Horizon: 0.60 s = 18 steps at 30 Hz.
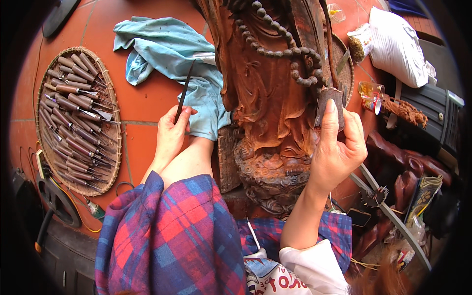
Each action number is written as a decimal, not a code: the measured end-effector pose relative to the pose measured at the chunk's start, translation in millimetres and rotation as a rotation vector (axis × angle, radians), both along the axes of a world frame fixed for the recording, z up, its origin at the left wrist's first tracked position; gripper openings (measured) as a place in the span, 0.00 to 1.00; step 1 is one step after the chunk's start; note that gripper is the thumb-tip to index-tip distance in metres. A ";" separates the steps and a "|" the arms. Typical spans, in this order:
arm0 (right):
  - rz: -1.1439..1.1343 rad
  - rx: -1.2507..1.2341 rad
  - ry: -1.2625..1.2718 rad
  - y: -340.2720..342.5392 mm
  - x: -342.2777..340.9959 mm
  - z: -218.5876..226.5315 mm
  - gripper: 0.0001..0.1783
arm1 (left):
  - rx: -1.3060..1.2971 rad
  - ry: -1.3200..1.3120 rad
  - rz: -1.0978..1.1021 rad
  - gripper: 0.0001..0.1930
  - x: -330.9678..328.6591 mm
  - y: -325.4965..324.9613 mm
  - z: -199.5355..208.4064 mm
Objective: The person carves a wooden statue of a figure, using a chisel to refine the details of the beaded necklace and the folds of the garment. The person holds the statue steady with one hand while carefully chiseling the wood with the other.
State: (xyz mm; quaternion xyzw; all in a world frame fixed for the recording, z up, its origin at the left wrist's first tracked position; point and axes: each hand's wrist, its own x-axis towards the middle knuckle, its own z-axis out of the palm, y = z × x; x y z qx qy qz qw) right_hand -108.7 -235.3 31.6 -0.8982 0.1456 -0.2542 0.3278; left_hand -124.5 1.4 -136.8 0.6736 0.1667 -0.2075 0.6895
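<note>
A carved brown wooden statue [270, 98] with flowing robes and a string of large carved beads [275, 53] stands upright before me. My left hand [172, 132], near my bare leg, is closed around a slim dark file [185, 88] that points up and away. At the statue's right side my right hand [339, 142] pinches a dark grey-brown piece of folded sandpaper [328, 102], thumb on top. The sandpaper is at the lower part of a thin carved staff [331, 49]. How far it wraps the staff is hidden by my fingers.
On the left, a round woven tray [119, 132] holds several wooden-handled carving tools [78, 118]. A light-blue cloth [162, 46] lies on the red tile floor [142, 105]. At right are a white sack [397, 46], glasses [369, 91], a dark case [442, 115] and a metal bar [405, 231].
</note>
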 end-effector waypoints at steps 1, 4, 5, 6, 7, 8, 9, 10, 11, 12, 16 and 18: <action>0.022 -0.026 0.012 -0.1 0.1 0.7 0.04 | -0.007 -0.005 0.005 0.12 -0.8 0.1 -1.2; 0.071 -0.030 0.077 -1.4 -0.5 4.5 0.06 | 0.017 -0.004 -0.011 0.12 -1.7 2.4 -1.4; 0.075 0.014 0.120 -3.0 -1.3 7.3 0.06 | 0.023 -0.005 -0.016 0.12 -1.6 2.8 -1.2; 0.079 0.058 0.163 -4.8 -1.9 9.3 0.06 | 0.019 -0.010 -0.012 0.12 -1.7 3.3 -1.6; 0.085 0.054 0.191 -7.5 -2.5 10.1 0.06 | 0.015 -0.014 -0.008 0.12 -1.7 3.9 -2.2; 0.091 0.051 0.217 -10.8 -3.1 10.4 0.06 | 0.011 -0.020 -0.004 0.12 -1.6 3.9 -2.5; 0.098 0.048 0.243 -12.1 -3.6 10.8 0.07 | 0.015 -0.018 -0.005 0.12 -1.4 3.9 -2.3; 0.087 0.107 0.206 -10.0 -3.6 11.7 0.07 | 0.019 -0.016 -0.006 0.12 -1.0 3.8 -1.6; 0.074 0.166 0.169 -6.0 -3.2 13.2 0.07 | 0.023 -0.014 -0.008 0.12 -0.5 3.9 -1.1; 0.062 0.224 0.131 -3.5 -3.2 15.0 0.07 | 0.027 -0.016 -0.013 0.12 0.0 3.9 -0.9; 0.042 0.254 0.127 -7.8 -5.7 26.2 0.07 | 0.031 -0.029 -0.002 0.13 -1.5 7.0 -1.5; 0.042 0.321 0.091 -7.4 -5.1 20.9 0.07 | 0.030 -0.035 -0.006 0.13 -0.4 6.9 -1.8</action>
